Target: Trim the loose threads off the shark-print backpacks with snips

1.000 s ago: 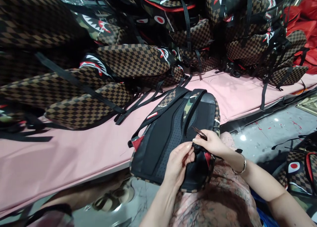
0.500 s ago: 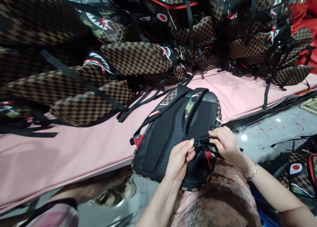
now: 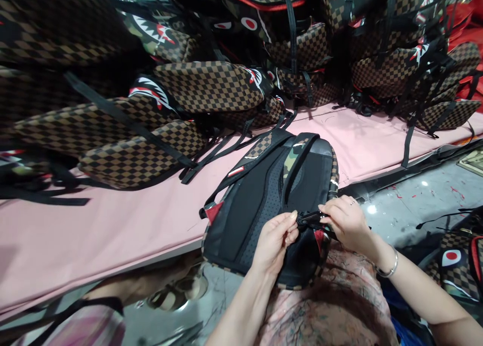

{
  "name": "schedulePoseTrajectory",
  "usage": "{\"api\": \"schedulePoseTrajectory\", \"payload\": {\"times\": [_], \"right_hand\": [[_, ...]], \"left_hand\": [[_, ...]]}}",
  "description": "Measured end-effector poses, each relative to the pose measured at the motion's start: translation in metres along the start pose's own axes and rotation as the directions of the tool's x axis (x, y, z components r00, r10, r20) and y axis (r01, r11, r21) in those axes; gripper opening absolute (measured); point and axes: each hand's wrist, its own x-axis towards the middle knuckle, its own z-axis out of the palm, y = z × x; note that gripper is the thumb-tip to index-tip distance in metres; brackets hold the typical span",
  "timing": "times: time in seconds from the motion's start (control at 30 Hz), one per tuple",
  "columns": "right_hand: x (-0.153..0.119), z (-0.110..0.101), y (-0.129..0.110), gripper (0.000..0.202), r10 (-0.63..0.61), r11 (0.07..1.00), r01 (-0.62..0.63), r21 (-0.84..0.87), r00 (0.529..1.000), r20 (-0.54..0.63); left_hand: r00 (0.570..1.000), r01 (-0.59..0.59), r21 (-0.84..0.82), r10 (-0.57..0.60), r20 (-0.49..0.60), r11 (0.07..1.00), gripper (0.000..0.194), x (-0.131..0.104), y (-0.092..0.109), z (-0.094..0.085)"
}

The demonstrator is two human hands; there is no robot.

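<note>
A checked backpack [image 3: 256, 210] lies with its black padded back facing up, partly on the pink table edge and partly over my lap. A black strap with a dark buckle [image 3: 307, 218] is stretched between my hands above its lower right side. My left hand [image 3: 277, 238] pinches the buckle end between thumb and fingers. On the other side, my right hand [image 3: 345, 220] is closed on the strap. The buckle's details are too dark and small to make out. One shoulder strap [image 3: 292, 170] with a camouflage patch arches over the back panel.
Piled checked backpacks [image 3: 211, 87] with shark-mouth prints line the back of the pink table [image 3: 113, 235]. Red material [image 3: 464, 29] lies at the far right. Another backpack [image 3: 453, 258] sits low at right. Another person's leg [image 3: 132, 285] shows at lower left.
My right hand has shifted slightly right and down along the strap. The left hand keeps its pinch, and the backpack stays nearly in place.
</note>
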Motion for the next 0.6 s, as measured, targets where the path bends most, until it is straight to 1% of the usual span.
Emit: {"api": "schedulePoseTrajectory", "payload": {"times": [0.23,0.43,0.6], "right_hand": [[0.0006,0.0028,0.0016,0.02,-0.024,0.999,0.024,0.035,1.0,-0.011],[0.002,0.0058,0.0048,0.018,-0.024,0.987,0.022,0.162,1.0,0.007],[0.0005,0.0073,0.0083,0.017,-0.021,0.978,0.017,0.21,1.0,0.018]], "left_hand": [[1.0,-0.003,-0.012,0.003,-0.003,1.0,0.036,-0.0003,0.0011,0.0016],[1.0,-0.011,0.008,0.011,0.0,1.0,0.036,0.0003,-0.0013,-0.0004],[1.0,-0.01,0.007,0.01,-0.002,1.0,0.034,0.0013,-0.0028,-0.0024]]}}
